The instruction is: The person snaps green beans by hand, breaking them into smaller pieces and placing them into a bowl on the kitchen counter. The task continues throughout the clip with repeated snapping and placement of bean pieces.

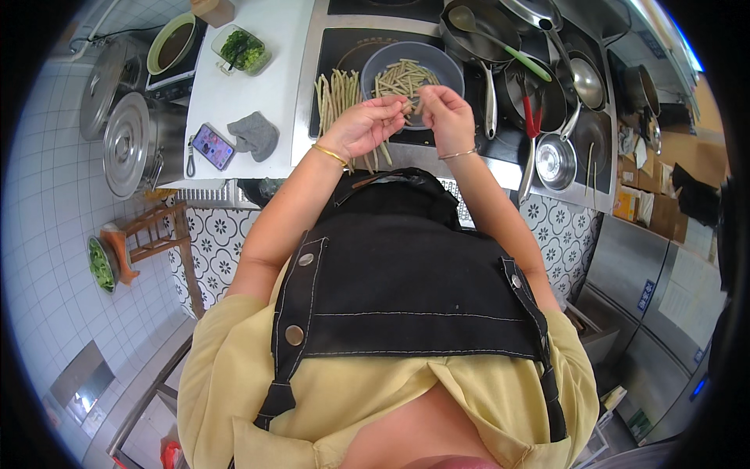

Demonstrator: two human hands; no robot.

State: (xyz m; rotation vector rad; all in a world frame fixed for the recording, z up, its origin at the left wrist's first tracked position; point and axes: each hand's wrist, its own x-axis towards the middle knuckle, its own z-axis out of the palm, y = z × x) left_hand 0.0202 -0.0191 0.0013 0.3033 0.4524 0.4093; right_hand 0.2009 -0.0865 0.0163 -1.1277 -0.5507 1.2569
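Both hands meet over the near rim of a grey bowl (451,73) holding short pieces of green beans (404,76). My left hand (372,123) has its thumb and fingers pinched on a small bean piece (408,107). Close beside it, my right hand (446,114) pinches another short bean piece between thumb and forefinger. Long whole beans (337,97) lie in a bundle left of the bowl, on the dark cooktop; some stretch under my left hand toward the counter's front edge.
Pans (480,41), a green-handled ladle (527,63), red-handled tongs (532,117) and a small steel pot (555,162) crowd the right. On the left are a phone (212,146), a grey cloth (255,135), a container of chopped greens (241,50) and a lidded steel pot (132,146).
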